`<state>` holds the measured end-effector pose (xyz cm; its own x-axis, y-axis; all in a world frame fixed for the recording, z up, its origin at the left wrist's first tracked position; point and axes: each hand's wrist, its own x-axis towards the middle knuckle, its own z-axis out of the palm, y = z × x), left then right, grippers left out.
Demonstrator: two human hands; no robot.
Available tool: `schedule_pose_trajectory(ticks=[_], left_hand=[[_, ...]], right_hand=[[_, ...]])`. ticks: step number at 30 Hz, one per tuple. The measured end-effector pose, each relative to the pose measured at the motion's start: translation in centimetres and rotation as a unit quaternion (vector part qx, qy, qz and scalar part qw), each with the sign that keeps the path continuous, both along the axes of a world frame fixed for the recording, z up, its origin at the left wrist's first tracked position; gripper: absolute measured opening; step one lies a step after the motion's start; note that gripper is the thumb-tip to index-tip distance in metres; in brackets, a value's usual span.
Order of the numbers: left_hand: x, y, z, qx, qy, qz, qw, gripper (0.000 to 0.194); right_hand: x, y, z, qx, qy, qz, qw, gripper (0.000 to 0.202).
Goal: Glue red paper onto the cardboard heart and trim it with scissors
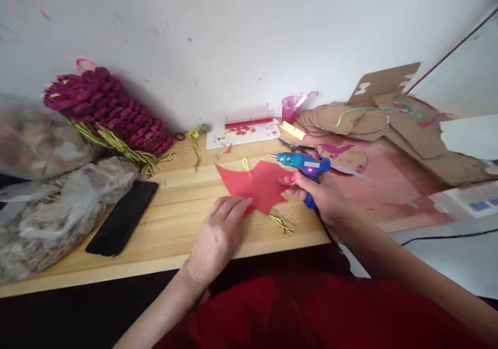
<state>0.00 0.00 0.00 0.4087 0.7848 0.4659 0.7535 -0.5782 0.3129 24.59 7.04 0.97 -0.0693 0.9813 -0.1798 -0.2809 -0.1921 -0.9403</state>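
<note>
Now the glue gun [295, 160] is gripped in the closed right hand [324, 196], nozzle pointed left, while the red paper [257, 183] on the table [177, 204] is touched by the left hand [221, 229], fingers bent, any pinch hidden.

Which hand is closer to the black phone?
Left. The left hand touches the red cutout, just right of the phone; the right hand, holding the blue glue gun, is farther right.
</note>
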Motion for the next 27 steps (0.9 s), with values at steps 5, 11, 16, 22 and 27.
schedule_pose_trajectory(ticks=[5, 11, 16, 22, 27], left_hand=[[0.2, 0.6, -0.5, 0.002, -0.033, 0.034, 0.999, 0.031], [0.7, 1.3, -0.5, -0.033, -0.039, 0.061, 0.997, 0.017], [0.8, 1.6, -0.1, -0.051, -0.054, 0.054, 0.996, 0.008], [0.7, 1.7, 0.1, -0.07, -0.072, 0.063, 0.993, 0.012], [0.8, 2.3, 0.3, -0.083, -0.059, 0.057, 0.993, 0.013]], right_hand=[[-0.1, 0.2, -0.4, 0.004, -0.011, 0.01, 1.0, 0.028], [0.0, 0.2, 0.0, 0.007, -0.032, 0.019, 0.999, 0.028], [-0.1, 0.2, 0.0, 0.011, -0.04, 0.02, 0.999, 0.03], [-0.1, 0.1, -0.2, 0.006, -0.035, 0.014, 0.999, 0.029], [-0.2, 0.1, 0.0, 0.004, -0.033, 0.012, 0.999, 0.029]])
